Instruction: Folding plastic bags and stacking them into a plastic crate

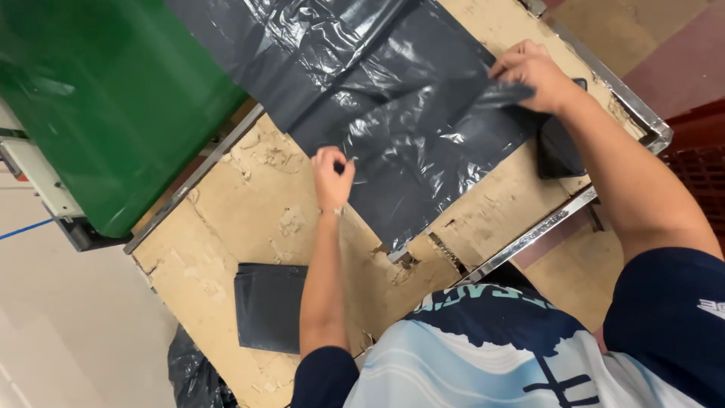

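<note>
A large dark grey plastic bag (393,98) lies spread flat across a worn, chipped wooden tabletop (234,219). My left hand (332,175) pinches the bag's near-left edge between thumb and fingers. My right hand (532,72) grips the bag's right edge, where the plastic is lifted and folded over. A folded dark grey bag (268,306) lies flat beside my left forearm. Another dark folded piece (559,147) sits under my right wrist, partly hidden by the arm.
A big green bin (113,98) stands at the table's far-left side. The table has a metal rim (540,230). Crumpled black plastic (192,374) shows below the table at the lower left. A dark red crate (702,162) is at the right.
</note>
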